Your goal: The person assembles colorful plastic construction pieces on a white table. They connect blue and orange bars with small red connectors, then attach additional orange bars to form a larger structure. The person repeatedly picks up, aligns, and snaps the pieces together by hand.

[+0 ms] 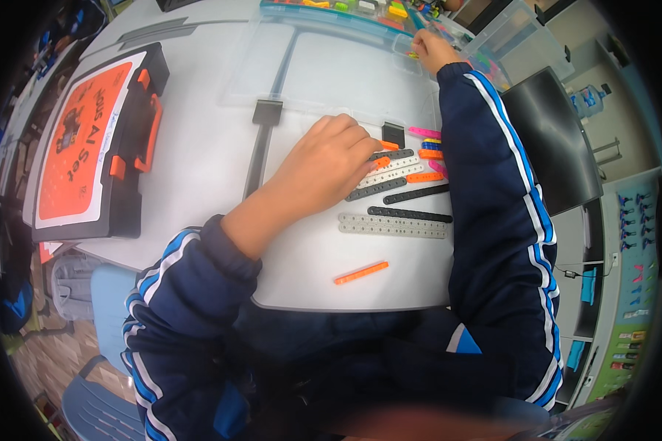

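Observation:
My left hand (320, 162) hovers low over the table with its fingers curled together, closed on a small orange building piece (380, 162) at the fingertips. Beside it lie dark grey beams (379, 189), white beams (399, 173) and a few orange ones (424, 178). My right hand (434, 51) reaches far forward to a clear plastic bin, its fingers pinched; a bit of yellow-green shows at the tips, too small to name. Nearer to me are a black beam (410, 214), light grey beams (393, 226) and a single orange beam (360, 273).
An orange-and-black case (88, 143) stands at the left of the white table (198, 147). A clear lid with black latches (268, 112) lies ahead. Colourful pieces (346, 6) fill the bin at the back. At right are a black screen (552, 140) and another clear box (522, 37).

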